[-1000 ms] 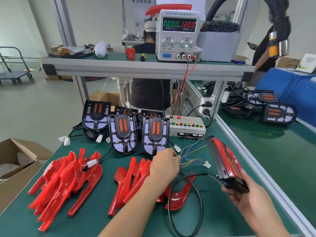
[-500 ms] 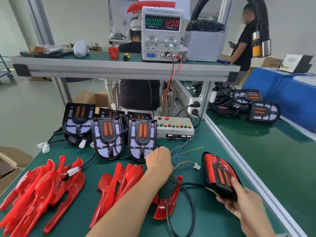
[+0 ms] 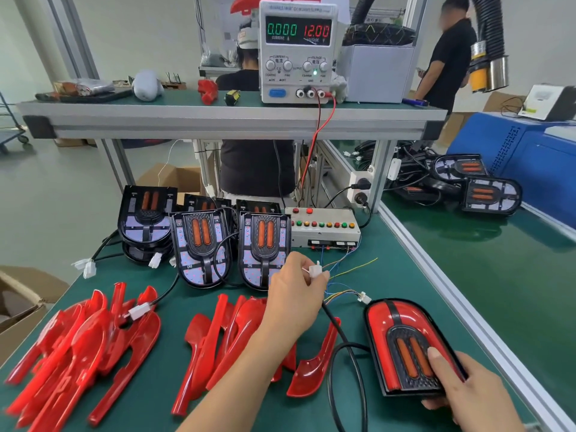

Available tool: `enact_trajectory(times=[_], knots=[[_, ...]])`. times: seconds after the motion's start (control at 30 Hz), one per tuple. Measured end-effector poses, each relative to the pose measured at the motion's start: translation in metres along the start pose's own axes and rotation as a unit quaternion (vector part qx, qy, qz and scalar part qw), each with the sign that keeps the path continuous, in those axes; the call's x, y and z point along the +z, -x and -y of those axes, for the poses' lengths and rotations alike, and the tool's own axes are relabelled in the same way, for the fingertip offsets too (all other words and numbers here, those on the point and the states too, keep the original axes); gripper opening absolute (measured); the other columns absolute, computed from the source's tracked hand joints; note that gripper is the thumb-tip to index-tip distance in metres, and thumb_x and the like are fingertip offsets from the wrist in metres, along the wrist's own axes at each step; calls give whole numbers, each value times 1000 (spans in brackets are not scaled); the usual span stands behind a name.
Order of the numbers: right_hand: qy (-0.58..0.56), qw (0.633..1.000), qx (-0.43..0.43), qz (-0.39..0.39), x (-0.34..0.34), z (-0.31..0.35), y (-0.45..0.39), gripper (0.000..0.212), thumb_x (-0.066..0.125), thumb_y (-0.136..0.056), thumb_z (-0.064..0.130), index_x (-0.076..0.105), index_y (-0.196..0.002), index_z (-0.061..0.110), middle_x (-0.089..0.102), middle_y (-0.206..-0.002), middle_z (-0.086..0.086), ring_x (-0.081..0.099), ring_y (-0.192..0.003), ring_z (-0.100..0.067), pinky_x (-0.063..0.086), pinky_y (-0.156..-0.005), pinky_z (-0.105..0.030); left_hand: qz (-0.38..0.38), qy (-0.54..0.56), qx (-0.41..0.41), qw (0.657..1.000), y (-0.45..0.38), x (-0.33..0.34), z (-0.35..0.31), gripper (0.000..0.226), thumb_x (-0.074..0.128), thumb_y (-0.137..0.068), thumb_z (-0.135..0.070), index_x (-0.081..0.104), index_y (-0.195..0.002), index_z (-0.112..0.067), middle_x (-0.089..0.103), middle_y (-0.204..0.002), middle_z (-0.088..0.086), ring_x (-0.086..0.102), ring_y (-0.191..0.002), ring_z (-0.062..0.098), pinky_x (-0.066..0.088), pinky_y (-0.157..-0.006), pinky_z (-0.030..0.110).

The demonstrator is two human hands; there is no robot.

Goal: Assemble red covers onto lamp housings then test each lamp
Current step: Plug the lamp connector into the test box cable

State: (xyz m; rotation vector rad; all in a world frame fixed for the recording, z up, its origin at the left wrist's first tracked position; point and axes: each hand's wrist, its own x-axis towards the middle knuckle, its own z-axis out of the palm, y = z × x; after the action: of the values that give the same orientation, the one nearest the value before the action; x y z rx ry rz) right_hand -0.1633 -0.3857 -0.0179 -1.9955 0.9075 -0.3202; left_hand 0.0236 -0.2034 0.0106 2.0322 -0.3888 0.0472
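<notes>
An assembled lamp (image 3: 402, 344) with its red cover on lies face up on the green mat at lower right. My right hand (image 3: 464, 391) grips its near end, thumb across the black grille. My left hand (image 3: 293, 294) pinches a white connector (image 3: 315, 270) on the lamp's black cable (image 3: 343, 350), just in front of the test box (image 3: 324, 227) and its loose coloured wires. Bare lamp housings (image 3: 202, 247) stand in a row behind. Two heaps of loose red covers (image 3: 78, 347) lie at the near left and centre.
A power supply (image 3: 297, 51) reading 0.000 A and 12.00 V sits on the upper shelf, leads running down to the test box. More housings (image 3: 489, 191) lie on the right bench. A cardboard box (image 3: 18, 307) stands at left. Two people stand behind the bench.
My right hand has laid the lamp down from upright to flat, face up, on the mat. My left hand has lifted the white connector up toward the test box wires.
</notes>
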Motion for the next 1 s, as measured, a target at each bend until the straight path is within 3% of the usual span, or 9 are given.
enact_trajectory(times=[0.13, 0.27, 0.37, 0.47, 0.57, 0.7, 0.8, 0.87, 1.0], knots=[[61, 998, 13, 25, -5, 4, 4, 42, 48, -91, 64, 65, -97, 26, 69, -51, 3, 67, -45, -12, 42, -57, -24, -9, 43, 15, 999, 10, 3, 2, 21, 68, -92, -35, 48, -88, -29, 66, -67, 1, 51, -58, 8, 41, -60, 25], [155, 987, -4, 34, -16, 8, -4, 65, 25, -76, 82, 62, -93, 32, 70, -91, 5, 66, -83, -14, 43, -77, -29, -9, 88, 16, 996, 17, 2, 2, 19, 70, -91, -37, 52, -89, -29, 67, -70, 2, 46, -54, 6, 40, -55, 22], [148, 983, -97, -44, -22, 17, -19, 60, 41, -85, 69, 75, -107, 24, 70, -105, 0, 64, -100, -21, 47, -92, -38, -26, 90, 26, 995, 20, 2, 1, 19, 71, -91, -35, 53, -90, -29, 66, -69, 3, 45, -53, 6, 39, -57, 20], [175, 954, -228, -89, -10, 43, -46, 29, 67, -93, 35, 77, -110, 14, 67, -98, 4, 61, -93, -18, 46, -90, -35, -32, 91, 23, 995, 24, 3, 1, 18, 72, -91, -33, 54, -91, -29, 66, -69, 3, 49, -54, 8, 41, -58, 17], [239, 926, -290, 9, 21, 81, -77, 23, 68, -95, 28, 75, -116, 22, 67, -101, 9, 62, -99, -15, 48, -90, -33, -26, 95, 15, 995, 28, 4, 2, 17, 72, -91, -32, 55, -92, -32, 69, -69, 1, 57, -58, 10, 42, -59, 15], [450, 844, -244, 160, 64, 112, -118, 37, 66, -93, 35, 64, -130, 28, 65, -126, 3, 57, -124, -24, 48, -102, -41, -6, 117, 3, 993, 35, 2, 3, 19, 71, -92, -30, 54, -96, -37, 72, -74, -3, 64, -62, 8, 48, -62, 17], [494, 810, -225, 221, 81, 110, -135, 22, 67, -83, 18, 72, -105, 13, 70, -110, -9, 65, -110, -31, 56, -90, -40, 29, 191, -19, 981, 40, 0, 3, 20, 67, -95, -17, 57, -103, -34, 73, -81, 1, 72, -75, 12, 59, -72, 30], [491, 807, -235, 228, 82, 105, -140, 15, 66, -82, 15, 73, -94, 11, 71, -103, -10, 65, -100, -31, 55, -81, -36, 39, 244, -31, 968, 42, -1, 3, 15, 64, -97, -10, 61, -105, -22, 73, -83, 5, 74, -78, 14, 58, -69, 26], [339, 877, -242, 241, 70, 101, -140, 15, 75, -84, 31, 73, -75, 18, 75, -79, -1, 61, -70, -12, 46, -65, -27, 46, 305, -45, 950, 41, -3, 4, 6, 61, -99, -9, 66, -103, -8, 73, -81, 5, 72, -75, 14, 55, -64, 20]])
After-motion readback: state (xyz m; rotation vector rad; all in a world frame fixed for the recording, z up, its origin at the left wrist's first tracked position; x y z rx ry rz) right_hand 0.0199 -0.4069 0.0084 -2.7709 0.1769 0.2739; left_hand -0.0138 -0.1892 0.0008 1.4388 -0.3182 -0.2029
